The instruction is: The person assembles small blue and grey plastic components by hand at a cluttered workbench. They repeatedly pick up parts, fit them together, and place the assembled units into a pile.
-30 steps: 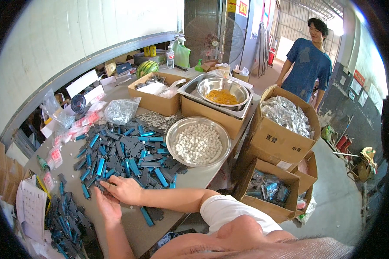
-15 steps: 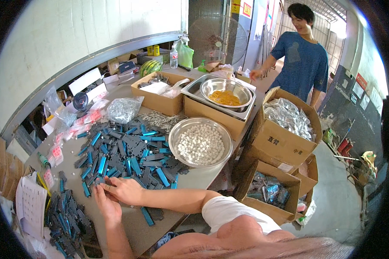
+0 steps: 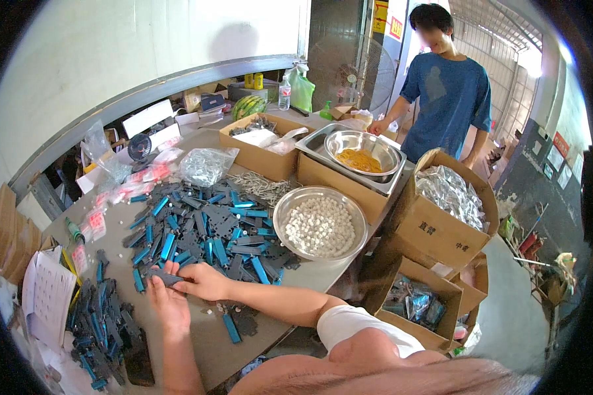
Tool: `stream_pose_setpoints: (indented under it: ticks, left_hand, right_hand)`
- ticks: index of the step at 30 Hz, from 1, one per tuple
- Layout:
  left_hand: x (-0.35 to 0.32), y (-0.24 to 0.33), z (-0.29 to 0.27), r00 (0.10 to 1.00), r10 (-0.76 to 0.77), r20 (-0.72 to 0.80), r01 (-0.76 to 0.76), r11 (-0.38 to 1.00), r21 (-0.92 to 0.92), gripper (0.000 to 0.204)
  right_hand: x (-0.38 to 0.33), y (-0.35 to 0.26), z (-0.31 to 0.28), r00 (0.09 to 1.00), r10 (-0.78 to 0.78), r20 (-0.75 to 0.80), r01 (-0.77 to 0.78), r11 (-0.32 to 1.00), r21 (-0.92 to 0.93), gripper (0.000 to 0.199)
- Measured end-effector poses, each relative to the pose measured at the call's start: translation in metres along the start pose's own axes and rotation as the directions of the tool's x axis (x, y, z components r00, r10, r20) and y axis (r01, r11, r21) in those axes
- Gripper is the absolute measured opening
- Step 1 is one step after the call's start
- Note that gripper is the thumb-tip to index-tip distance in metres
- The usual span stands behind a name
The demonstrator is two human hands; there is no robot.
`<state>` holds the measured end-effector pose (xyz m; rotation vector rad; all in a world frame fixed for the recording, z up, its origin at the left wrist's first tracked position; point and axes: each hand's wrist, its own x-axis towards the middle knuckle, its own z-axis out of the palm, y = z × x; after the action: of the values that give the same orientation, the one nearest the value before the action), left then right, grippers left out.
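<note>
Dark-grey part (image 3: pixel 165 277) lies between both hands, over the near left of the table (image 3: pixel 207 349), just nearer than the heap of dark and blue parts (image 3: pixel 201 227). The left hand (image 3: pixel 170 308) has its fingers closed about the left end; the right hand (image 3: pixel 207 282) seems to pinch the right end between thumb and fingers, though exact contact is too small to tell. A steady left grip should serve as support, leaving fine handling to the right fingertips, wrists clear of the blue piece (image 3: pixel 231 328) nearer than the right forearm
</note>
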<state>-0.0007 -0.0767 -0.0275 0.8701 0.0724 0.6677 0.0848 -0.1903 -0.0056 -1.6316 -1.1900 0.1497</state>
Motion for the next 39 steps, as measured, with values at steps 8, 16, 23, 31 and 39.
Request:
stream_pose_setpoints:
  ticks: [8, 16, 23, 31, 39]
  left_hand:
    - [-0.002, -0.021, 0.001, 0.984, -0.153, 0.091, 0.16, 0.984, -0.078, 0.036]
    - [0.04, 0.049, -0.072, 0.94, -0.072, -0.335, 0.051, 0.996, -0.072, 0.014]
    - [0.066, 0.121, -0.141, 0.783, 0.079, -0.618, -0.151, 0.987, -0.064, 0.025]
    - [0.051, 0.05, -0.087, 0.958, 0.286, -0.019, 0.056, -0.123, 0.991, 0.026]
    - [0.073, 0.058, -0.11, 0.993, 0.107, -0.05, 0.078, -0.272, 0.959, 0.021]
  right_hand:
    - [-0.004, 0.0, -0.003, 0.995, 0.071, -0.071, -0.072, 0.997, -0.01, 0.029]
    - [0.003, 0.029, -0.008, 0.974, 0.075, -0.213, -0.089, 0.994, -0.057, 0.035]
    - [0.006, 0.034, -0.013, 0.962, 0.243, -0.128, -0.205, 0.945, 0.254, 0.035]
    - [0.011, 0.032, -0.013, 0.944, 0.33, -0.023, -0.256, 0.773, 0.581, 0.012]
    - [0.009, 0.021, -0.018, 0.95, 0.312, 0.015, -0.285, 0.848, 0.447, 0.013]
